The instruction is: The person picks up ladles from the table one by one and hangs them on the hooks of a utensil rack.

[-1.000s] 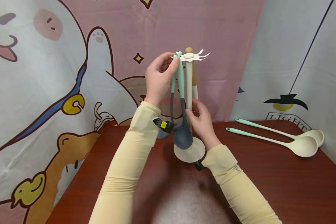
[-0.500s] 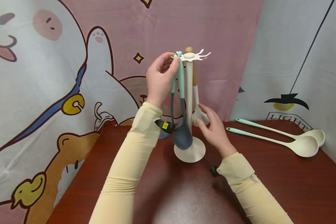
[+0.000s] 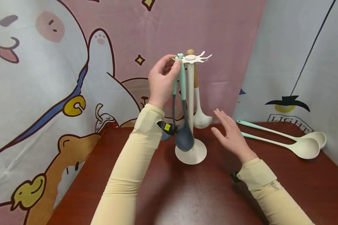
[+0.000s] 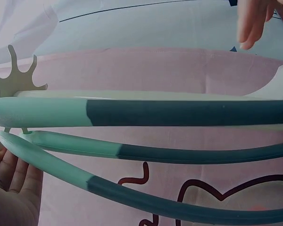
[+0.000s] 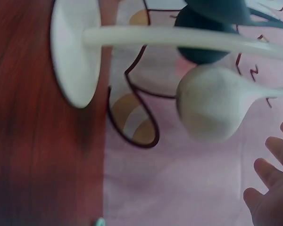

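Note:
A cream utensil rack [image 3: 191, 93] with a round base and curved hooks stands on the table. My left hand [image 3: 162, 79] pinches it at a hook, beside the handle ends. Several utensils with mint handles and dark grey ends hang there, including a ladle [image 3: 184, 140]; handles [image 4: 42, 112] cross the left wrist view. Behind the post hangs a white ladle [image 3: 202, 120] with a wooden handle, its bowl large in the right wrist view. To the right, my right hand [image 3: 232, 136] is apart from it, fingers extended, holding nothing.
Two cream, mint-handled utensils lie on the right of the brown table [image 3: 169, 193]: a ladle [image 3: 305, 148] in front and a similar spoon [image 3: 317, 137] behind it. A printed cloth [image 3: 219, 37] hangs behind the table.
My right hand has let go of the white ladle and moved right, toward the utensils on the table. The white ladle now hangs by itself. My left hand stays at the rack's top.

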`<state>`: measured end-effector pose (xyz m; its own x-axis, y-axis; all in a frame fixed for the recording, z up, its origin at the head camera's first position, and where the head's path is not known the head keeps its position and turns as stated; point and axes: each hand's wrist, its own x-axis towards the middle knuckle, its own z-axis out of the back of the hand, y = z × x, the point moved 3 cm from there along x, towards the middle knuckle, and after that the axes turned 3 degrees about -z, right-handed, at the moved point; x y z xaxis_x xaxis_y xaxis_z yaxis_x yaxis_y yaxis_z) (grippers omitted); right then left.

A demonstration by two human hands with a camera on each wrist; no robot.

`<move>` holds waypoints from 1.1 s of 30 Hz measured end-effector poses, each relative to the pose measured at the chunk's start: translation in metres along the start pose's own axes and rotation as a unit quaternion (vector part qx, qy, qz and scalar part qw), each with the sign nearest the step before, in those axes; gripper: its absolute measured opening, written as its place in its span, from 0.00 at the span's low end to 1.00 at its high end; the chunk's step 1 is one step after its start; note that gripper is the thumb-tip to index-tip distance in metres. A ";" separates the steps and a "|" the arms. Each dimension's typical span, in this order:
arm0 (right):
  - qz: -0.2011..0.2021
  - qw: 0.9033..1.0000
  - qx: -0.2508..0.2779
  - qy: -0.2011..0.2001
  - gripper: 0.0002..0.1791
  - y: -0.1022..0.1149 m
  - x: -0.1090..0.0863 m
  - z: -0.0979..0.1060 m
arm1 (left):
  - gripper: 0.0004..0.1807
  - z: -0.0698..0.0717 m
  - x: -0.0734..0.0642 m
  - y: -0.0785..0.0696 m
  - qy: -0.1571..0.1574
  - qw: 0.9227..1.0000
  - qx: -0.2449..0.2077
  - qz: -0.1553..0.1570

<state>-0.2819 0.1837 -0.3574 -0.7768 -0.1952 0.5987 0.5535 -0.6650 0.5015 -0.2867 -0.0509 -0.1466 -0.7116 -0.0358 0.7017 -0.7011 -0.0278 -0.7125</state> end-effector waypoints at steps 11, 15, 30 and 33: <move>-0.035 0.994 -0.068 0.074 0.39 -0.030 -0.015 0.013 | 0.12 0.000 0.003 0.006 0.002 1.000 0.000 -0.008; -0.050 0.989 -0.095 0.098 0.40 -0.042 -0.020 0.019 | 0.13 -0.001 0.002 0.004 0.001 1.000 -0.001 -0.007; -0.111 0.969 -0.166 0.146 0.46 -0.108 -0.041 0.042 | 0.13 0.001 0.012 0.030 -0.006 1.000 0.001 -0.019; -0.123 0.962 -0.181 0.163 0.47 -0.117 -0.043 0.047 | 0.13 0.001 0.011 0.030 -0.007 1.000 0.001 -0.020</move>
<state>-0.2991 0.3036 -0.4130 -0.9563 -0.1771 0.2328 0.2468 -0.9156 0.3174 -0.3156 -0.0528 -0.1598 -0.6826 -0.0479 0.7293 -0.7287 -0.0308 -0.6841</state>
